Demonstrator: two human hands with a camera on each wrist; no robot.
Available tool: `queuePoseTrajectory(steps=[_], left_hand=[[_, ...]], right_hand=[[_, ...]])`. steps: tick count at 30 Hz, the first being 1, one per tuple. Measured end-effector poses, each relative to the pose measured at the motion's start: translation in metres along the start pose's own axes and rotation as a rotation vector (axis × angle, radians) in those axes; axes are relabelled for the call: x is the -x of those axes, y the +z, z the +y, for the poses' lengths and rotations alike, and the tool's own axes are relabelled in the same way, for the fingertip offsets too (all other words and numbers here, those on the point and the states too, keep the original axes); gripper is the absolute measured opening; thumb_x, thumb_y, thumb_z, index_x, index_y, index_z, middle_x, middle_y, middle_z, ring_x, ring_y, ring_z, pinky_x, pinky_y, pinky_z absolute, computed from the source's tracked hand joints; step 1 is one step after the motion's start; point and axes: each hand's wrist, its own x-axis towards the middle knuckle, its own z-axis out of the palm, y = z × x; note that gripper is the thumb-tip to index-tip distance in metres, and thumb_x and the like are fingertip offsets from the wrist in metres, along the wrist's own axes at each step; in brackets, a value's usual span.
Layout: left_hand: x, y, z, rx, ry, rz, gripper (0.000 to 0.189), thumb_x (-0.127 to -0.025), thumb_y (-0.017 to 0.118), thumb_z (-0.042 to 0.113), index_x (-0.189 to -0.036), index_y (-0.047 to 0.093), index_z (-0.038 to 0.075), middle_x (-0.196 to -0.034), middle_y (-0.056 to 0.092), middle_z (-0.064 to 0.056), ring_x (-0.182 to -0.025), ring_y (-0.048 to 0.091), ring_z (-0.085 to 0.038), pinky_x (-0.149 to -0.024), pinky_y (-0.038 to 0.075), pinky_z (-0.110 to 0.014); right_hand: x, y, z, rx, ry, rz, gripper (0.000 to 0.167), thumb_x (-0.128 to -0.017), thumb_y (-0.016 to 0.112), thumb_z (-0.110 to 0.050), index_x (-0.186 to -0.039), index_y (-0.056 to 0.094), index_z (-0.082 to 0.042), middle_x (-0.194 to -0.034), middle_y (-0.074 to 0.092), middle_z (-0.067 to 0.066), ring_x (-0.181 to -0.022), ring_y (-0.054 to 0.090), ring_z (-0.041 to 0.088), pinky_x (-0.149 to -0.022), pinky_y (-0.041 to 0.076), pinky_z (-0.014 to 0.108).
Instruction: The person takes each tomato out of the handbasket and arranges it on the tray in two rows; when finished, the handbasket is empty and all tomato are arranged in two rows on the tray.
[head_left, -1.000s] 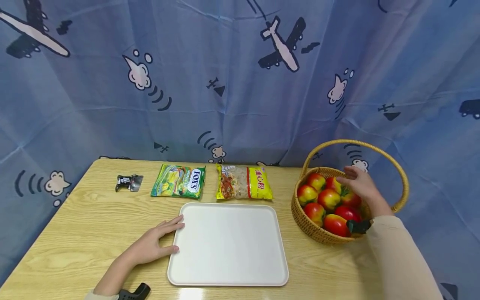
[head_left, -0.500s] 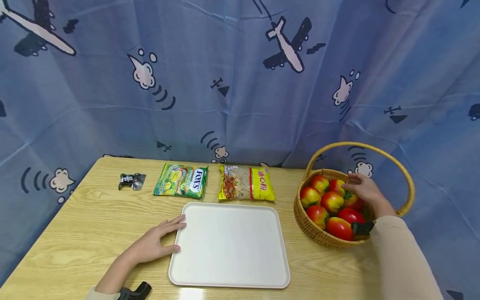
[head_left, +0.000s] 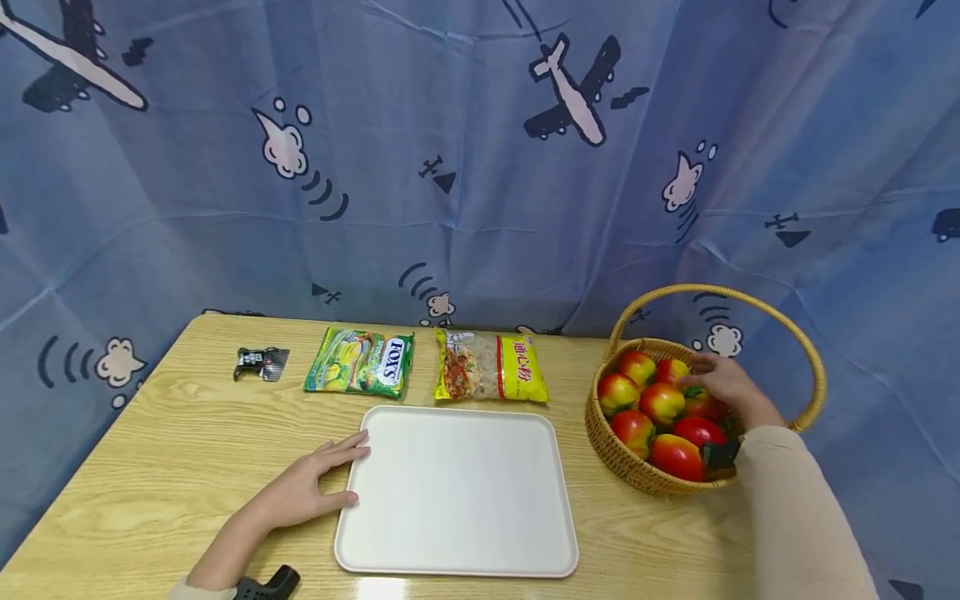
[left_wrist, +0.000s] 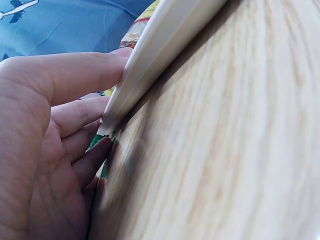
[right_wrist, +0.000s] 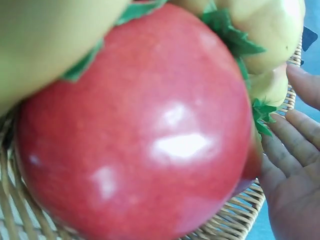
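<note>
Wicker is the likeliest source of trouble: the right hand (head_left: 725,379) is held low at the far right of the basket (head_left: 624,462), and the sleeve (head_left: 802,508) is seen across one foot of the handle (head_left: 817,379). If the wrist is raised carelessly, the handle could be caught and the basket tipped or dragged, since it is steadied by neither hand. The fruit (head_left: 662,404) is packed tight, so a neighbour could be rolled over the rim if one piece is pulled out at an angle; glossy skin could also be lost from a light hold. The tray (head_left: 457,492) could be shoved or tilted if its left rim is pressed by the left hand (head_left: 303,492).

Right hand's fingers are nearly straight and laid beside a leafy piece; nothing is seen gripped, and how firmly it is touched cannot be told. Left hand is spread, fingertips touching the tray's left rim, nothing held.

Fruit is piled in the basket, toward the desk's (head_left: 187,467) right edge, well apart from the tray. Most skins are blended yellow to red, smooth and rounded; fewer are nearly all red. In the right wrist view a large red fruit (right_wrist: 145,130) is shown close up, marked by white highlights, with jagged green leaves (right_wrist: 227,32) on the pieces beside it. The bottom of the pile is hidden.
</note>
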Motion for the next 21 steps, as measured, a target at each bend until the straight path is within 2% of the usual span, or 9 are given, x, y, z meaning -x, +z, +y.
queuePoseTrajectory(steps=[6, 7, 8, 12, 13, 14, 21], left_hand=[[0.001, -0.0003, 0.0003, 0.004, -0.012, -0.014, 0.063, -0.084, 0.067, 0.045, -0.138, 0.051, 0.017, -0.152, 0.037, 0.0, -0.136, 0.036, -0.035, -0.11, 0.024, -0.051], [0.0014, -0.0002, 0.0002, 0.006, -0.014, -0.016, 0.063, -0.084, 0.067, 0.045, -0.138, 0.051, 0.017, -0.152, 0.037, -0.001, -0.136, 0.036, -0.036, -0.11, 0.025, -0.053], [0.0018, 0.0, 0.0002, 0.005, -0.014, -0.017, 0.062, -0.085, 0.067, 0.045, -0.138, 0.051, 0.016, -0.152, 0.037, -0.001, -0.136, 0.036, -0.037, -0.11, 0.025, -0.054], [0.0031, 0.0004, 0.0, 0.005, -0.02, -0.018, 0.063, -0.085, 0.067, 0.045, -0.138, 0.051, 0.016, -0.151, 0.037, -0.002, -0.136, 0.035, -0.038, -0.11, 0.026, -0.055], [0.0032, 0.0004, -0.0001, 0.006, -0.022, -0.018, 0.063, -0.085, 0.067, 0.045, -0.138, 0.051, 0.016, -0.151, 0.037, -0.002, -0.136, 0.035, -0.038, -0.11, 0.026, -0.055], [0.0033, 0.0004, 0.0, 0.005, -0.023, -0.017, 0.062, -0.085, 0.066, 0.046, -0.138, 0.051, 0.016, -0.151, 0.037, -0.002, -0.136, 0.035, -0.039, -0.11, 0.026, -0.055], [0.0014, 0.0004, 0.0012, 0.0, -0.013, -0.013, 0.063, -0.084, 0.067, 0.045, -0.138, 0.051, 0.016, -0.151, 0.038, -0.001, -0.136, 0.036, -0.036, -0.11, 0.026, -0.054]], right_hand=[[-0.0043, -0.0023, 0.0029, -0.015, -0.005, -0.029, 0.084, -0.09, 0.062, -0.036, -0.142, 0.021, 0.016, -0.141, 0.027, 0.041, -0.128, 0.029, 0.055, -0.106, 0.028, 0.062], [-0.0052, -0.0026, 0.0031, -0.001, -0.011, -0.021, 0.084, -0.088, 0.064, -0.038, -0.141, 0.025, 0.015, -0.139, 0.032, 0.04, -0.124, 0.035, 0.053, -0.103, 0.035, 0.058], [-0.0062, -0.0029, 0.0034, 0.007, -0.019, -0.025, 0.085, -0.087, 0.065, -0.039, -0.14, 0.026, 0.015, -0.138, 0.033, 0.04, -0.123, 0.036, 0.052, -0.102, 0.036, 0.058], [-0.0079, -0.0028, -0.0002, 0.049, -0.036, -0.042, 0.084, -0.084, 0.068, -0.037, -0.137, 0.03, 0.017, -0.134, 0.037, 0.042, -0.119, 0.04, 0.052, -0.1, 0.038, 0.057], [-0.0077, -0.0025, -0.0019, 0.056, -0.029, -0.046, 0.083, -0.085, 0.068, -0.036, -0.137, 0.03, 0.017, -0.135, 0.037, 0.041, -0.12, 0.041, 0.052, -0.1, 0.039, 0.057], [-0.0076, -0.0022, -0.0032, 0.05, -0.021, -0.064, 0.084, -0.085, 0.067, -0.033, -0.138, 0.027, 0.018, -0.136, 0.033, 0.042, -0.122, 0.037, 0.053, -0.104, 0.033, 0.061], [-0.0084, -0.0015, -0.0042, 0.073, 0.017, -0.077, 0.073, -0.09, 0.061, -0.023, -0.138, 0.025, 0.02, -0.133, 0.035, 0.041, -0.114, 0.042, 0.05, -0.103, 0.033, 0.062]])
